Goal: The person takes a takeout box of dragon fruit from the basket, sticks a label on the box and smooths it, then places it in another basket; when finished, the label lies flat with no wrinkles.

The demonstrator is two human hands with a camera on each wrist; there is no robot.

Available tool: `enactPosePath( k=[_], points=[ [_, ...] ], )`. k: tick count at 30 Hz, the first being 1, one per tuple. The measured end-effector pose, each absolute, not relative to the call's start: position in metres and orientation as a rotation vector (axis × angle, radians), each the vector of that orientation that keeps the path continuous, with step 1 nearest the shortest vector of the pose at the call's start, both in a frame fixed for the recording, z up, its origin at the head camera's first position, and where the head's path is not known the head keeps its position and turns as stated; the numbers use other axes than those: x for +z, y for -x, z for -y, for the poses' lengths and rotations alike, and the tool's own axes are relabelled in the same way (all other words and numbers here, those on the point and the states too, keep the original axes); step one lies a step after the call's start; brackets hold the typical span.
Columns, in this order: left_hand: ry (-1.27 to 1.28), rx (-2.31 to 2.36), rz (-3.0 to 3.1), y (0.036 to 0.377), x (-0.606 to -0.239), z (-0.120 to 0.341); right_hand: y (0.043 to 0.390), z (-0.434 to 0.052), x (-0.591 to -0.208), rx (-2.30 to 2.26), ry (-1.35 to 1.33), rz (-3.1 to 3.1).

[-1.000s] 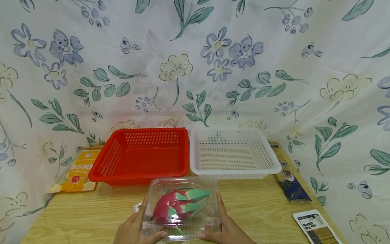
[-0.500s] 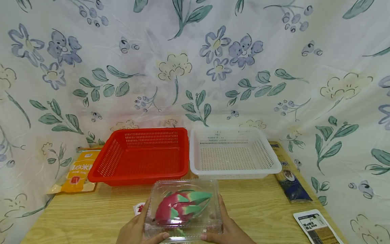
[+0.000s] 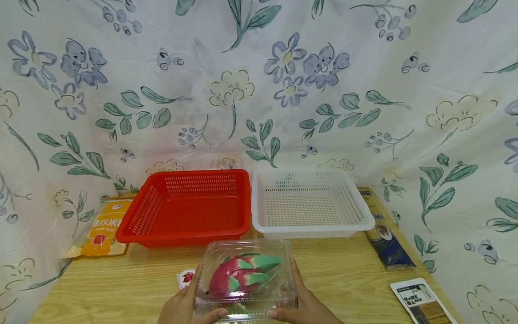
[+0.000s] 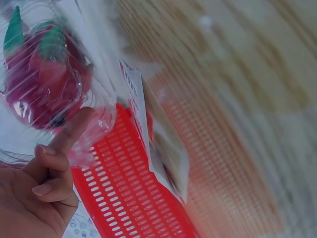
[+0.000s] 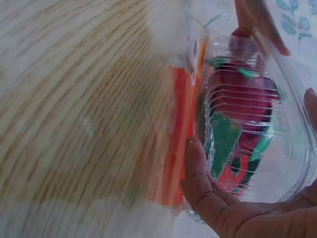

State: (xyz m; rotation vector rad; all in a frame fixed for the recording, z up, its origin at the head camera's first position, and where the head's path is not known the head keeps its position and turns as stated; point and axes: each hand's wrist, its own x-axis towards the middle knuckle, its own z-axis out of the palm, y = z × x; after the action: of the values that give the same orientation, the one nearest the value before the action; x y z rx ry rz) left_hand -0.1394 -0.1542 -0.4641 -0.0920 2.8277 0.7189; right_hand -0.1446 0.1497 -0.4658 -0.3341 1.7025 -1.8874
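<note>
"Where's the dragon fruit [image 3: 243, 275]?"

"Inside a clear box [image 3: 247, 299], its sides gripped between left hand [image 3: 183, 307] and right hand [image 3: 309, 307]; even, gentle pressure should keep the thin shell level."

"Room around the grip?"

"Red basket [image 3: 178, 238] close ahead-left, white basket [image 3: 315, 229] ahead-right, rims worth watching; wooden tabletop [image 3: 344, 270] stretches beside the right hand."

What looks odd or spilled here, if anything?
Nothing stands out. The left hand and right hand hold the clear box with the dragon fruit, the red basket and white basket stand upright, and no spill or damage shows.
</note>
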Motion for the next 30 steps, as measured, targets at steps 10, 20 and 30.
enactPosePath(
  k=[10, 20, 30],
  points=[
    [0.06, 0.742, -2.818, 0.14, -0.467, 0.153, 0.148, -0.153, -0.468, -1.938, 0.347, -1.582],
    [0.041, 0.753, -2.8, 0.142, -0.467, 0.152, 0.154, -0.155, -0.476, -1.951, 0.404, -1.54],
    [0.039, 0.718, -2.8, 0.145, -0.47, 0.147, 0.159, -0.159, -0.485, -1.912, 0.459, -1.61]
  ],
)
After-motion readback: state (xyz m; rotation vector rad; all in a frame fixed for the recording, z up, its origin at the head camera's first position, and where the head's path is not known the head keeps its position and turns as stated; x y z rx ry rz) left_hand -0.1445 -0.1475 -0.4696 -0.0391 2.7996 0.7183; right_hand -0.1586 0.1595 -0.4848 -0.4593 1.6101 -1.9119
